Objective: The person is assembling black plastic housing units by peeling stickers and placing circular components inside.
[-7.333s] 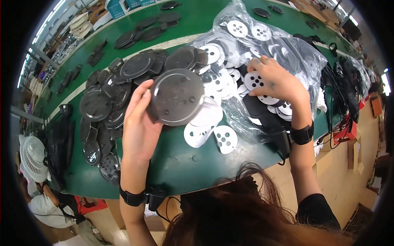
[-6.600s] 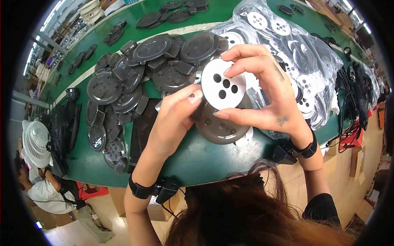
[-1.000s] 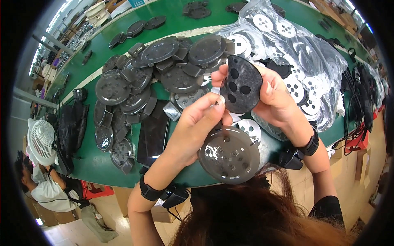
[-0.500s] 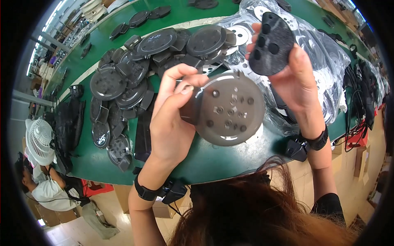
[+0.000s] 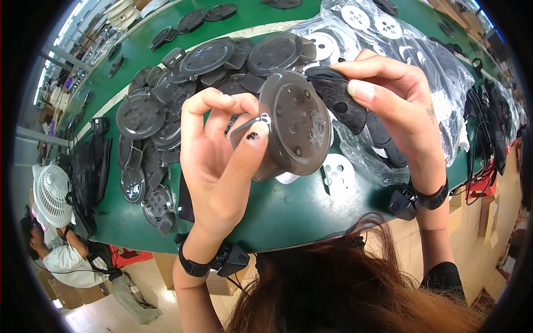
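My left hand pinches a round, smoky translucent plastic cover by its side tab, tilted with its edge toward me. Close behind that cover, my right hand grips a black fuzzy pad with holes by its upper edge, thumb on top. Part of the pad is hidden behind the cover; whether the two touch I cannot tell. Below them on the green table lies a white disc with holes. A heap of similar dark covers spreads out left of and beyond my left hand.
A clear plastic bag of white perforated discs covers the table's right side. Black cables hang at the far right. On the left stand a white fan and a black bag; another person sits beyond the table edge.
My left hand has turned the cover from facing me to a slant. My right hand has brought the black pad down and left beside it, changing to a fingertip hold.
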### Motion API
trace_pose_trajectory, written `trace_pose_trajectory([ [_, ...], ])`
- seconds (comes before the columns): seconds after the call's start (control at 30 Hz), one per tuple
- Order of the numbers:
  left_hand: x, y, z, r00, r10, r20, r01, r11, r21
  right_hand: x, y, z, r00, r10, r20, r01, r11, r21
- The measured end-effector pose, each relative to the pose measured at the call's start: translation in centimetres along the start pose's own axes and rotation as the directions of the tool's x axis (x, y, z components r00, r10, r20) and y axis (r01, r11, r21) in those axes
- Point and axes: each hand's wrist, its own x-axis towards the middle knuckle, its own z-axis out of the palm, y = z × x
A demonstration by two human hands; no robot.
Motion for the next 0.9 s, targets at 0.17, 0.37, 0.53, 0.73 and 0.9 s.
trace_pose_trajectory([
  [0.17, -0.2, 0.1, 0.3, 0.996, 0.089, 0.026, -0.092, 0.99, 0.111, 0.2, 0.7, -0.1, 1.0, 0.008, -0.022, -0.008, 1.0, 0.028],
  [0.37, -0.3, -0.2, 0.3, 0.992, 0.11, 0.054, -0.115, 0.989, 0.092, 0.0, 1.1, 0.3, 0.999, 0.027, -0.036, -0.025, 0.999, 0.04],
  [0.53, -0.3, -0.2, 0.4, 0.99, 0.118, 0.076, -0.125, 0.988, 0.093, 0.0, 1.0, 0.5, 0.999, 0.005, -0.042, -0.005, 1.0, -0.007],
  [0.73, -0.3, -0.4, 0.4, 0.977, 0.174, 0.126, -0.19, 0.973, 0.134, -0.3, 0.5, 1.2, 0.999, -0.009, -0.045, 0.006, 0.998, -0.056],
  [0.9, -0.2, -0.6, 0.2, 0.971, 0.159, 0.18, -0.189, 0.968, 0.166, -0.3, 0.7, 1.2, 0.998, -0.039, -0.059, 0.034, 0.996, -0.084],
])
